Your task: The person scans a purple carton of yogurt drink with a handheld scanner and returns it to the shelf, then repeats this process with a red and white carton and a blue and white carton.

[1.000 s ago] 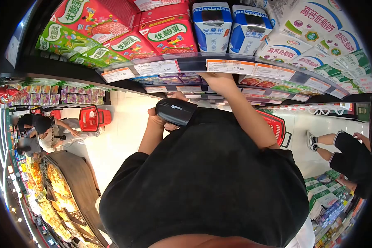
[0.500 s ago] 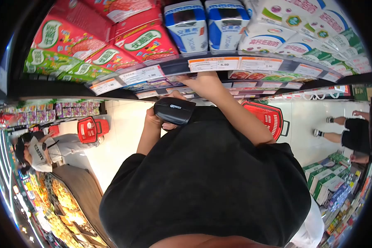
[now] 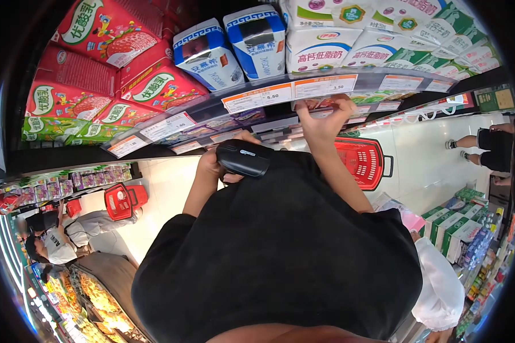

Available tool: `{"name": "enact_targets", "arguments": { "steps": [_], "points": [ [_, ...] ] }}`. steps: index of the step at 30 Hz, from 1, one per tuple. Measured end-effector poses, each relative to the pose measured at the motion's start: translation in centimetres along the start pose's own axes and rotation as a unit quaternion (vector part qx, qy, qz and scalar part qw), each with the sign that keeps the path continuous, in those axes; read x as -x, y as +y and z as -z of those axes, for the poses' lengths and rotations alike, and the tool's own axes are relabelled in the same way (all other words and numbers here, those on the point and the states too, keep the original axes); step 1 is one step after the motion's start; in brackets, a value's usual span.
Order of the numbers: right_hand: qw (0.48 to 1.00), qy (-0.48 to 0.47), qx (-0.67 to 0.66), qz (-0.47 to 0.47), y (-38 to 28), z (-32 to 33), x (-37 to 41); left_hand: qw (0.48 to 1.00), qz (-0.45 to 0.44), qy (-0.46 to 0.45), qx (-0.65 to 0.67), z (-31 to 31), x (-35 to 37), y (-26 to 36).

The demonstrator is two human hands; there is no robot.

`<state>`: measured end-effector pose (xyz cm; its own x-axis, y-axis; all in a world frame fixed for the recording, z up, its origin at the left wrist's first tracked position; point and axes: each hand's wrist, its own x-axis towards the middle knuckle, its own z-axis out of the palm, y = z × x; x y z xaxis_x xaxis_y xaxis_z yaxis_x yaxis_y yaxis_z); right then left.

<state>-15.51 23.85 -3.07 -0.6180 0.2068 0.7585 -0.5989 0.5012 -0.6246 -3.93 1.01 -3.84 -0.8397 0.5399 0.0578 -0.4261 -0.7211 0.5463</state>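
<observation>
A black handheld scanner [image 3: 243,158] is sitting in the left hand [image 3: 213,166], whose grip is closing around it at chest level, just below the front edge of the shelf [image 3: 200,114]. The right hand [image 3: 321,121] is reaching up to that edge, fingertips [image 3: 303,108] touching the strip under an orange-and-white price tag [image 3: 325,86]; whether its grip is pinching anything cannot be told. Blue-and-white milk cartons [image 3: 257,40] and red drink boxes [image 3: 160,86] are standing along the shelf's front edge, while a red shopping basket [image 3: 363,163] is resting on the floor beyond.
</observation>
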Motion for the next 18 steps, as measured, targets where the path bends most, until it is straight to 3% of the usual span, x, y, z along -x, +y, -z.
{"name": "enact_targets", "arguments": {
  "steps": [4, 7, 10, 13, 18],
  "points": [
    [0.999, -0.019, 0.047, -0.013, -0.8, -1.0, -0.9, 1.0, 0.023, 0.001, -0.017, -0.5, -1.2, 0.1],
    [0.997, -0.025, 0.061, 0.029, -0.8, -1.5, -1.1, 0.999, 0.032, 0.001, -0.01, -1.2, -1.5, 0.1],
    [0.998, -0.004, 0.06, 0.025, -0.2, -1.7, -0.8, 0.997, 0.066, -0.004, 0.029, -2.3, -1.6, 0.2],
    [0.997, -0.046, 0.065, -0.009, 0.0, -1.7, -0.5, 0.998, 0.058, 0.01, 0.018, -2.3, -1.2, 0.1],
    [0.999, 0.003, 0.046, 0.019, 0.1, -2.0, -0.5, 0.997, 0.058, 0.016, 0.053, -2.0, -0.8, -0.2]
  ]
}}
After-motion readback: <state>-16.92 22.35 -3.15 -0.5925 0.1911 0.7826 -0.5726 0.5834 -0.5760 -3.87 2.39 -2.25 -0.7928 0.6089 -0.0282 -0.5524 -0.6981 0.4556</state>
